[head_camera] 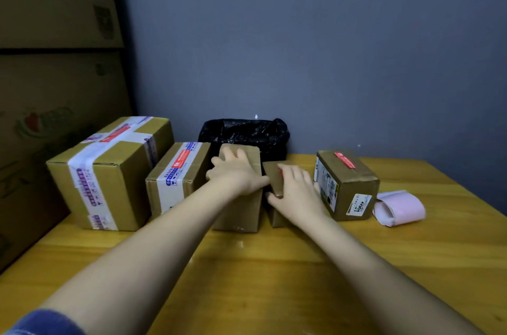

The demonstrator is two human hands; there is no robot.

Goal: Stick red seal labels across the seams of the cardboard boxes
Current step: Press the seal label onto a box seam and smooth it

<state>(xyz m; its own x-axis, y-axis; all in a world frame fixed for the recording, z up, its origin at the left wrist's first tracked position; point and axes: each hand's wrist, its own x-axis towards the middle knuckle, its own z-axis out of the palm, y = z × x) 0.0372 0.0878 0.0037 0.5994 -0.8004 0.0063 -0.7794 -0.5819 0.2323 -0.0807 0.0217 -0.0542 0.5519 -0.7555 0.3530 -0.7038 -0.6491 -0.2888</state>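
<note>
1. Progress: red seal labels already cross the large taped cardboard box (109, 170), medium taped cardboard box (175, 175) and right-hand printed cardboard box (347, 183).
2. At frame centre, I judge my flat left hand (236, 172) steadies the plain tall cardboard box (241, 189), unsealed as far as visible.
3. My spread right hand (296, 189) presses a red seal label (280, 172) onto the small brown cardboard box (274, 178).

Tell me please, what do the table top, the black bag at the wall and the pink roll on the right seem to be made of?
The yellow-brown table top looks like wood with a glossy varnish: grain lines and soft reflections show. The black crinkled bag seems thin plastic film, shiny and wrinkled. The pink and white roll is probably paper, perhaps label backing; it looks matte and curls loosely.
</note>
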